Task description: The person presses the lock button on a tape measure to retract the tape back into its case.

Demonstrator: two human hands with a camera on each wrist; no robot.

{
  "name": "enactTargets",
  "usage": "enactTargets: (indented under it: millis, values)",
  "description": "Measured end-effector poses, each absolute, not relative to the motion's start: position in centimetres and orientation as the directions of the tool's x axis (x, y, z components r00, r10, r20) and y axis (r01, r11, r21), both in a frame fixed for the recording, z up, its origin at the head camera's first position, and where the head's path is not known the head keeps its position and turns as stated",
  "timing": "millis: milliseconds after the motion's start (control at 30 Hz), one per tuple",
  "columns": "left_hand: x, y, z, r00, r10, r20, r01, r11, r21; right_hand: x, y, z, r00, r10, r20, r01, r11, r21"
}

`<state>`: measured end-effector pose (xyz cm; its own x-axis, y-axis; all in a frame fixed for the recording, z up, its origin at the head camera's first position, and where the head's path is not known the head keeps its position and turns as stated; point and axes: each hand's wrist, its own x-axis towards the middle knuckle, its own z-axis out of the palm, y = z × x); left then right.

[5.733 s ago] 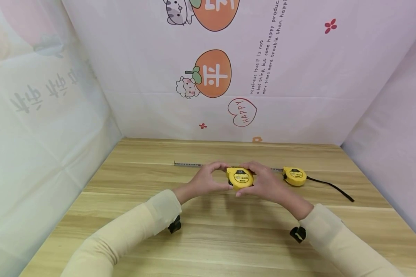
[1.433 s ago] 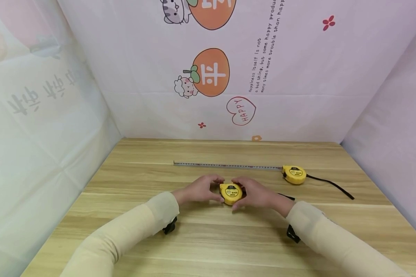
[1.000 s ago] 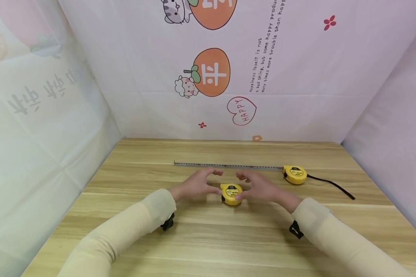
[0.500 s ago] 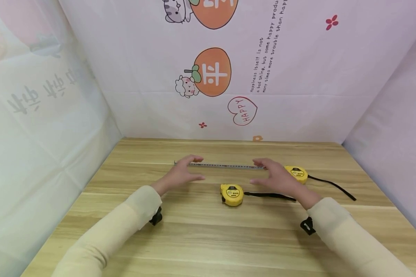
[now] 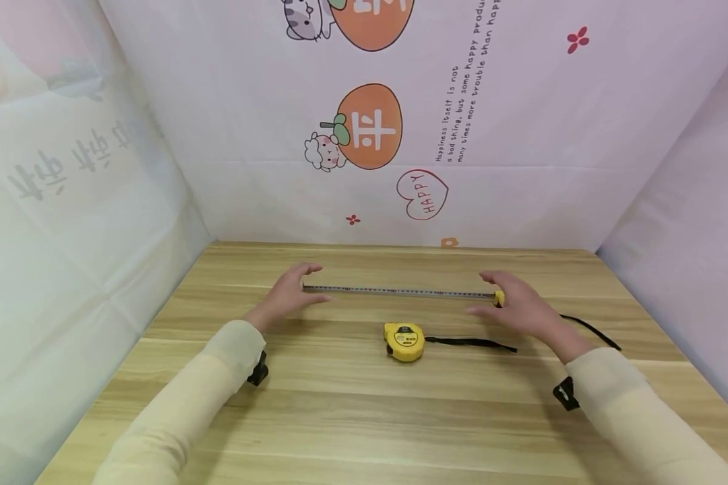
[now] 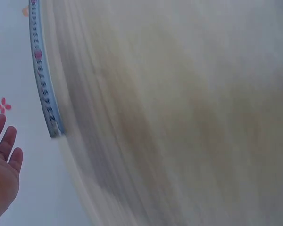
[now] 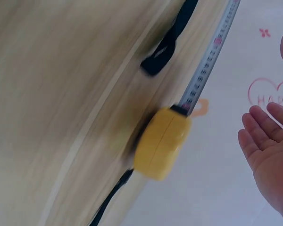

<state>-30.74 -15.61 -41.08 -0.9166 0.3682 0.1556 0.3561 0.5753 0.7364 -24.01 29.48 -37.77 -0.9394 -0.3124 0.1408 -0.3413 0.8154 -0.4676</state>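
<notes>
A yellow tape measure (image 7: pixel 162 143) lies at the back of the table with its blade (image 5: pixel 400 292) drawn out to the left. My left hand (image 5: pixel 284 295) hovers by the blade's free end, thumb and fingers spread apart. Over at the case, my right hand (image 5: pixel 522 307) is held with its fingers parted and hides most of it in the head view. In both wrist views the palms hold nothing. Nearer to me, a second yellow tape measure (image 5: pixel 404 342) lies flat, its blade wound in and its black strap (image 5: pixel 473 342) stretched to the right.
The wood-grain table (image 5: pixel 364 417) meets a printed white cloth (image 5: pixel 267 195) at its back edge. More cloth hangs at the left and right sides. The rear tape measure's black strap (image 5: pixel 591 330) trails toward the right edge.
Both hands earlier held the nearer tape measure up in front of the blade. It was set down closer to me and let go; the hands then spread apart toward the blade's two ends.
</notes>
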Motion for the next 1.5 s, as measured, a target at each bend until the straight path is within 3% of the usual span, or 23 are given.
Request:
enactTargets:
  millis: [500, 867, 1500]
  values:
    - [-32.1, -17.8, -42.3, -0.937, 0.329, 0.120, 0.320, 0.664, 0.676, -25.0, 33.2, -38.8, -0.969, -0.231, 0.091, -0.245, 0.830, -0.502]
    - [-32.8, -18.0, -42.5, -0.930, 0.357, 0.084, 0.337, 0.745, 0.575, -26.0, 34.1, -40.2, -0.952, -0.288, 0.099, -0.305, 0.888, -0.344]
    - [-33.9, -17.3, -42.8, -0.923, 0.379, 0.072, 0.376, 0.842, 0.386, -26.9, 34.6, -41.8, -0.937, -0.335, 0.093, -0.347, 0.918, -0.193]
